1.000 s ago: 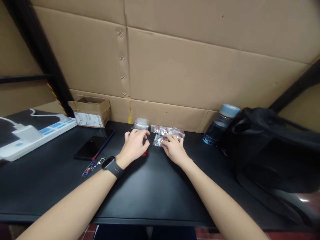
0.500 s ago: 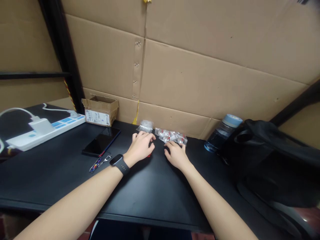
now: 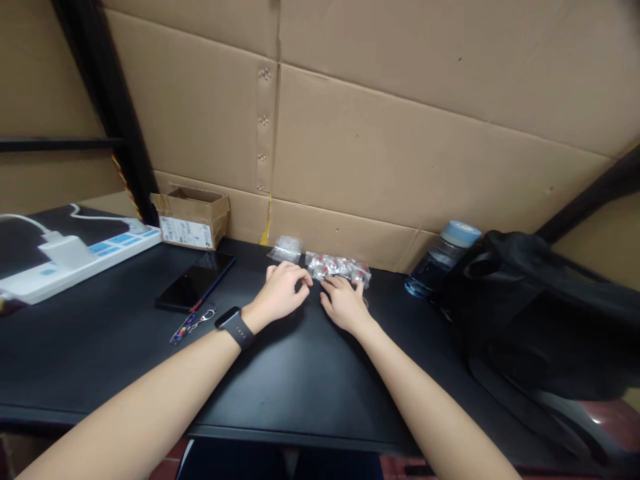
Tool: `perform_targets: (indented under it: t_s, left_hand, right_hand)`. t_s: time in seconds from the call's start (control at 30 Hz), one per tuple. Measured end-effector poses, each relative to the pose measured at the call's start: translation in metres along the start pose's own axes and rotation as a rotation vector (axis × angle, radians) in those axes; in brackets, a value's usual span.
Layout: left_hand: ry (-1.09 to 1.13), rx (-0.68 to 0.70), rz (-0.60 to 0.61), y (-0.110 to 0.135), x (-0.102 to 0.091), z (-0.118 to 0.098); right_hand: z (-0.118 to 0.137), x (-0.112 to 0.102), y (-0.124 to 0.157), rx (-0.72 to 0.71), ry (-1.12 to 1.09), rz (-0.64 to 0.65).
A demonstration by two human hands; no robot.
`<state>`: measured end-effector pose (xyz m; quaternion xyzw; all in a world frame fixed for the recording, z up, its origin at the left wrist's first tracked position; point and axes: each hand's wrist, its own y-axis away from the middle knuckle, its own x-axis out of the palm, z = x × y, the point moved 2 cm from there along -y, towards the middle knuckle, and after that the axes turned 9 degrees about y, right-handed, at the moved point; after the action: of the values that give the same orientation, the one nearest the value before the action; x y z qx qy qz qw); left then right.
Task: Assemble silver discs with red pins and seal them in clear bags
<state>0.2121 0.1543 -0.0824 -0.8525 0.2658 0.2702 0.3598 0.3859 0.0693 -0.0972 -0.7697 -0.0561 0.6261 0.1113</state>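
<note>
— Hands first: where are they?

— Both low on the black tabletop (image 3: 300, 373), near its far edge. My left hand (image 3: 281, 292) lies palm down, fingers curled loosely with the tips toward the right hand; whether that grip holds anything I cannot tell, since the fingers hide what is under them. My right hand (image 3: 344, 303) is spread open, its fingertips (image 3: 356, 285) touching the near edge of a packet of small parts (image 3: 339, 267).

— And the packet itself?

— Clear film, silver and red bits inside, lying flat just beyond the right grip. A second clear bag (image 3: 286, 248) lies just beyond the left grip, apart from it.

— Handling?

— My judgement: light, soft, crinkly, slippery film, and the contents will shift. Best pinched at a corner or along the sealed edge.

— Surroundings?

— Phone (image 3: 196, 281) and lanyard (image 3: 190, 325) left of the left grip; water bottle (image 3: 441, 259) and black bag (image 3: 540, 307) right of the right one.
</note>
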Motion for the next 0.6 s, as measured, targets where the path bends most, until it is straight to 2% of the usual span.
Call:
perform_targets:
  t_s: [0.2,0.4,0.6]
  left_hand:
    - [0.012,-0.002,-0.025,-0.002,0.002,0.004]
    - [-0.020,-0.039,-0.058,-0.008,-0.008,0.023]
    - [-0.043,-0.068,0.003,-0.009,-0.012,0.037]
  right_hand:
    - [0.000,0.004,-0.003,0.013,-0.016,0.027]
    - [-0.002,0.005,-0.001,-0.002,-0.061,0.064]
    - [-0.006,0.002,0.002,-0.020,-0.095,0.072]
